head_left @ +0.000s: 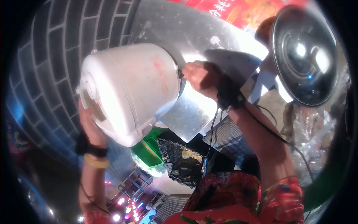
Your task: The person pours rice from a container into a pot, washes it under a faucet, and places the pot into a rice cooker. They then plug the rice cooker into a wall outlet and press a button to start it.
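A large white plastic container [138, 82] lies tipped on its side, with faint reddish stains on its wall. My left hand [90, 125] grips the end with the handle and opening, its fingers partly hidden inside the recess. At the other end, my right hand [200, 77] is closed at the rim, pinching something small and dark that I cannot make out. Under and behind the container is a shiny metal surface [167, 24].
A round glass lid [304, 56] stands at the upper right. Clear plastic bags [311, 138] lie below it. A green container [149, 147] and a black bag [181, 162] are below the metal surface. A grey brick wall [59, 56] rises at the left.
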`<state>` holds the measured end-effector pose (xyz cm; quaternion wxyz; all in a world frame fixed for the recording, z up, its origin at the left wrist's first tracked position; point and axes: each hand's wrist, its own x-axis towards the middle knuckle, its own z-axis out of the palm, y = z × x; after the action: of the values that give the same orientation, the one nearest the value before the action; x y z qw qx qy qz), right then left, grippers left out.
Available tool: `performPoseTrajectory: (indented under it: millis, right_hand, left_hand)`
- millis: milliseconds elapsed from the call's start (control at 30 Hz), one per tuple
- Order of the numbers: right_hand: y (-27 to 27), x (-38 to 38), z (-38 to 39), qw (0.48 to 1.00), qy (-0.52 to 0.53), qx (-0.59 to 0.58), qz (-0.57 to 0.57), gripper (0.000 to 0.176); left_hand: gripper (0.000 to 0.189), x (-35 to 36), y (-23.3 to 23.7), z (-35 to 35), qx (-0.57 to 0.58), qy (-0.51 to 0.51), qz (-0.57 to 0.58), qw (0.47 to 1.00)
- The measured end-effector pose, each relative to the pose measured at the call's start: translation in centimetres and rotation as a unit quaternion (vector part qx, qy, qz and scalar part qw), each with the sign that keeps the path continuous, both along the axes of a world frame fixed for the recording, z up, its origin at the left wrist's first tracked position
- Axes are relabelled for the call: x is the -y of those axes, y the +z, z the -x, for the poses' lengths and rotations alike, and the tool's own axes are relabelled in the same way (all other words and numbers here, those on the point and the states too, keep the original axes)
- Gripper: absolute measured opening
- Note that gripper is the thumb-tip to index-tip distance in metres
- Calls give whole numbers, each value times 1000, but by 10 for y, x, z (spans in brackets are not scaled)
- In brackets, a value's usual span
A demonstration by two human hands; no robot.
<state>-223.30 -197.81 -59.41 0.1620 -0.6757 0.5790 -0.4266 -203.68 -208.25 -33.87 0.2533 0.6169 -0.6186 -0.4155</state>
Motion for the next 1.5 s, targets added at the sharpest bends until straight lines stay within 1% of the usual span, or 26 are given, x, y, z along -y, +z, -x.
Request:
performPoseTrajectory:
  millis: [133,233,400,533,600,633,667,733,800,833,867,900,933,967,1000,1033,1067,1133,1167,1200,1233,1300,1333,1400,1467,1500]
  right_hand:
    - [13,-2,9,995,3,92,-34,11]
    - [30,6,15,973,39,86,-213,20]
    - [43,-27,1,966,-54,148,-202,48]
    - [20,-119,-52,818,-227,488,-202,43]
    - [9,-164,-85,708,-184,619,-286,37]
    - [29,-182,-90,633,-108,682,-351,35]
    - [51,-194,-97,542,-34,731,-413,33]
    - [36,-204,-118,533,-47,682,-499,32]
    - [-29,-228,-142,756,-89,434,-481,29]
    - [-37,-228,-147,758,-76,427,-488,29]
    - [-43,-224,-152,751,-178,457,-441,28]
    - [-47,-218,-155,735,-279,482,-386,27]
    - [-37,-210,-153,738,-272,478,-392,27]
    - [-9,-201,-144,710,-134,498,-480,28]
    - [18,-193,-137,660,6,504,-557,29]
    - [41,-189,-138,533,26,576,-619,30]
    - [44,-193,-142,498,35,585,-639,25]
    - [56,-202,-143,382,47,701,-600,22]
    - [78,-198,-138,372,33,709,-598,22]
    - [99,-195,-134,364,20,718,-593,22]
    - [98,-201,-128,299,56,772,-558,23]
    - [115,-198,-111,282,79,778,-556,24]
    - [112,-200,-99,263,101,787,-549,24]
    - [111,-202,-75,274,78,776,-562,22]
    - [118,-199,-52,254,62,799,-541,21]
    - [130,-195,-43,223,68,830,-507,20]
  left_hand:
    - [53,4,-1,-3,-11,-3,-7,1000]
    - [50,12,0,-5,32,-17,42,998]
    - [49,8,-1,7,52,14,89,995]
    - [51,7,4,10,109,22,105,988]
    - [57,16,-12,-6,159,36,204,965]
    - [68,10,-3,-3,149,14,162,975]
    - [64,26,-15,-27,66,5,161,985]
    - [68,10,3,-39,-120,62,63,989]
    - [64,-60,23,-26,-83,126,72,986]
    - [65,-73,8,-72,-46,115,86,988]
    - [62,-112,18,-59,-13,182,41,982]
    - [60,-140,1,-89,17,148,70,986]
    - [51,-177,-15,-108,38,177,36,983]
    - [34,-217,-52,-148,-17,197,-29,980]
    - [22,-252,-59,-153,11,230,-126,965]
    - [20,-294,-85,-183,132,108,-195,966]
    - [20,-334,-104,-207,244,-22,-259,934]
    - [46,-384,-99,-185,51,82,-442,892]
    - [48,-383,-90,-163,-152,263,-538,786]
    - [50,-376,-76,-138,-344,415,-583,608]
    - [50,-373,-70,-120,-354,417,-578,605]
    - [46,-362,-63,-95,-544,437,-430,572]
    - [46,-356,-64,-96,-553,431,-424,572]
    - [32,-343,-73,-99,-584,535,-272,546]
    - [17,-327,-63,-110,-708,341,-216,579]
    - [16,-310,-32,-102,-690,368,-203,589]
